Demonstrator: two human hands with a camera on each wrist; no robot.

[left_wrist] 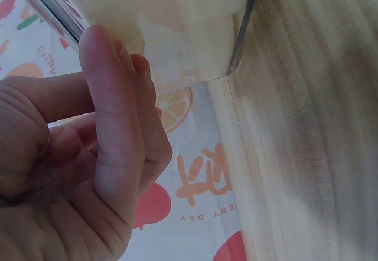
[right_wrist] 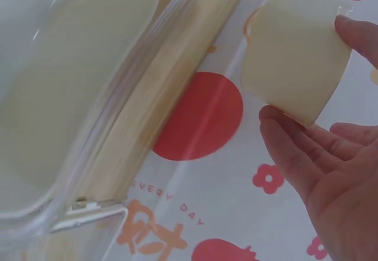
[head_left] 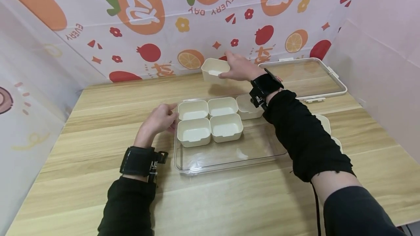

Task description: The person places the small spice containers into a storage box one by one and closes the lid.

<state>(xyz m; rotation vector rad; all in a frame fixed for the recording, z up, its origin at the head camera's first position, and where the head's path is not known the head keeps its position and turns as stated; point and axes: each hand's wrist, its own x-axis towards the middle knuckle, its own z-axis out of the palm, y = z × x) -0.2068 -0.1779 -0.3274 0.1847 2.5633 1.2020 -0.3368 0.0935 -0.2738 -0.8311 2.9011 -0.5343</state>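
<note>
One bare right hand [head_left: 241, 68] in the upper centre of the frame, grasping a cream container [head_left: 214, 71] by its right side between thumb and fingers, raised above the table [head_left: 98, 137] near its back edge. One bare left hand [head_left: 160, 120], left of centre, fingertips touching the outer side of a clear box [head_left: 229, 159] near its upper left corner; impossible to tell whether also pinching the rim. Inside the box, five cream containers [head_left: 193, 134]: three along the back, the rightmost partly hidden by the right wrist, and two in front at left. Room in the box along its lower edge and lower right. Strip of wood between box and back edge. Right of the right forearm, two partly covered containers [head_left: 324, 123]; at upper right, a clear lid [head_left: 302, 77] with a pale rim. Broad stretch of light wood grain at left and lower centre. Behind, a white fruit-print backdrop [head_left: 203, 28] with upside-down lettering; pale sheeting [head_left: 387, 53] down the right side.
</note>
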